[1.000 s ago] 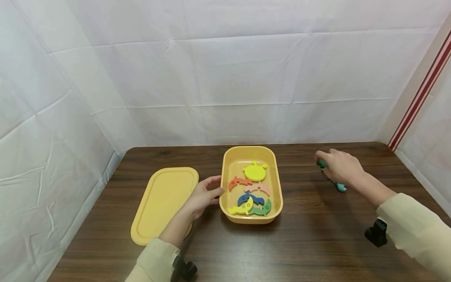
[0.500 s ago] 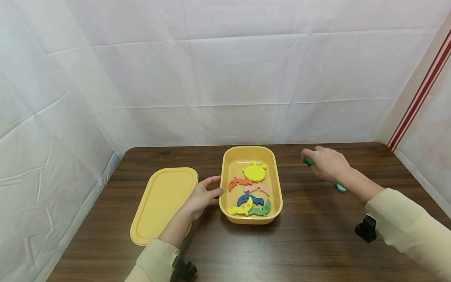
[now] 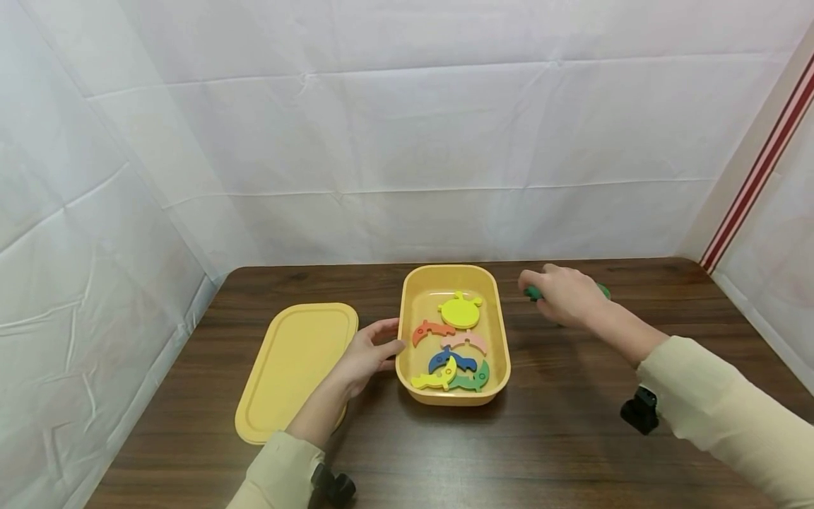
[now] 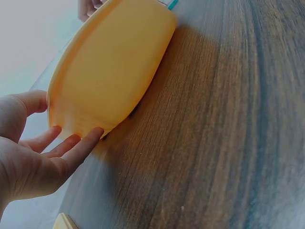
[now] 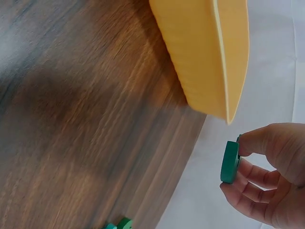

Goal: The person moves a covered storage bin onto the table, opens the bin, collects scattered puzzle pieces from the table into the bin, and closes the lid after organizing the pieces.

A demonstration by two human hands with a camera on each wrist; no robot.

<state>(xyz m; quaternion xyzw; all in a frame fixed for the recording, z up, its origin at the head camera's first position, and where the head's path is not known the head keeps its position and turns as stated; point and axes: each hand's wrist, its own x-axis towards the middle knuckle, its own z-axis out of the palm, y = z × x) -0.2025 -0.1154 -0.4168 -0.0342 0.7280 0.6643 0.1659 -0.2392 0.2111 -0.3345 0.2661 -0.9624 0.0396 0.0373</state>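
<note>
At the left wall of a yellow plastic box (image 3: 453, 399) is my left hand (image 3: 369, 353), its thumb at the rim and fingertips against the outside, as the left wrist view (image 4: 43, 152) also shows. My right hand (image 3: 562, 293), to the right of the box, pinches a dark green toy piece (image 5: 229, 162) between thumb and fingers; its full shape is hidden. In the box lie flat animal-shaped pieces: a yellow turtle-like one (image 3: 461, 312), an orange one (image 3: 432, 330), a pink one (image 3: 466, 341), a blue one (image 3: 453, 359), a smaller yellow one (image 3: 435, 378) and a green one (image 3: 473, 378).
A yellow lid (image 3: 295, 367) lies flat on the dark wood table (image 3: 509, 452), left of the box. Another green piece (image 3: 603, 290) shows behind the right wrist, beside a teal piece (image 5: 110, 226) in the right wrist view. White cloth (image 3: 445, 141) hangs behind the table.
My right hand has moved left toward the box with the dark green piece, uncovering another green piece behind it. The teal piece is now hidden by the forearm. My left hand stays put.
</note>
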